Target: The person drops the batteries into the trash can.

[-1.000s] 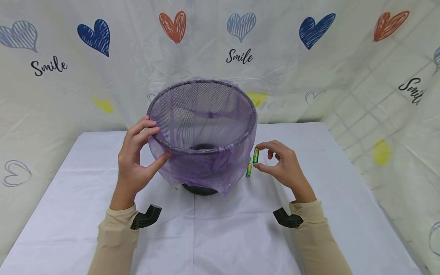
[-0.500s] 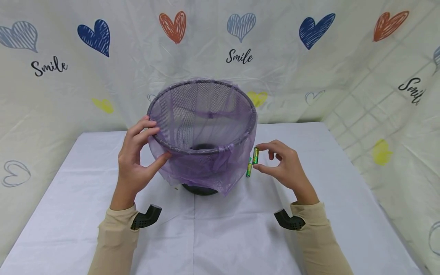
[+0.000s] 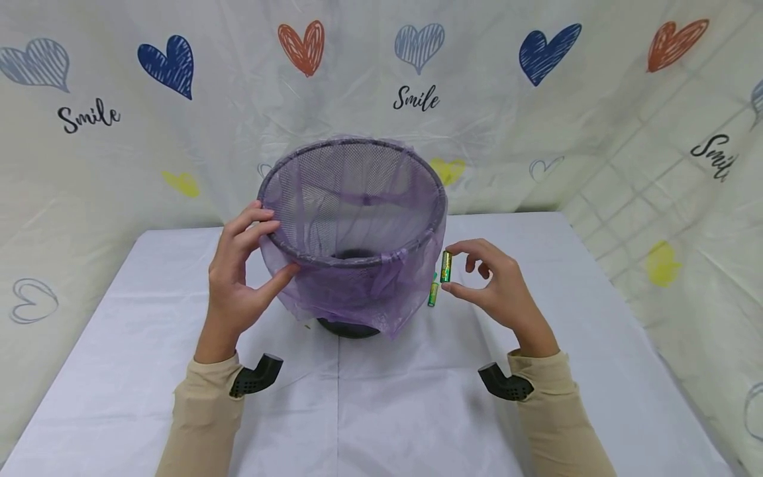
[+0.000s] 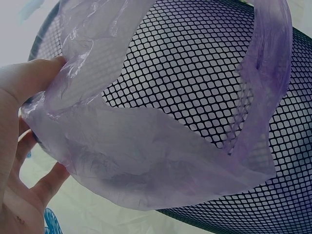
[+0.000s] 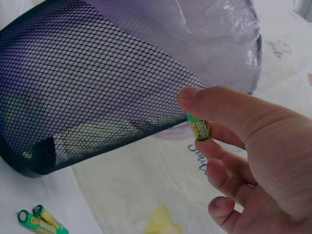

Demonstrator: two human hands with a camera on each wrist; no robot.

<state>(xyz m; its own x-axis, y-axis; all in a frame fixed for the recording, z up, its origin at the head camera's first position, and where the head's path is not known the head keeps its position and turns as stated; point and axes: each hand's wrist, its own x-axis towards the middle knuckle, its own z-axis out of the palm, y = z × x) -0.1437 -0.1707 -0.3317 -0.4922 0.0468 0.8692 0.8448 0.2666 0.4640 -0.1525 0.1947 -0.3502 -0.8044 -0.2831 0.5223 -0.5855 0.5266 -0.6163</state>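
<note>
A black mesh wastebasket stands upright on the table, lined with a thin purple plastic bag folded over its rim. My left hand grips the rim at the left, thumb outside on the bag and fingers over the edge. In the left wrist view the bag hangs over the mesh. To the right of the basket, my right hand pinches a green and yellow battery upright between thumb and index finger. Two more such batteries lie on the table near the basket's base, seen in the right wrist view.
The table has a white cloth on it. Behind it hangs a pale curtain printed with hearts and "Smile". Black wrist mounts sit on both sleeves.
My right hand has shifted slightly to the right with the battery in it. The left hand keeps its grip on the rim, and the whole head view has moved a little.
</note>
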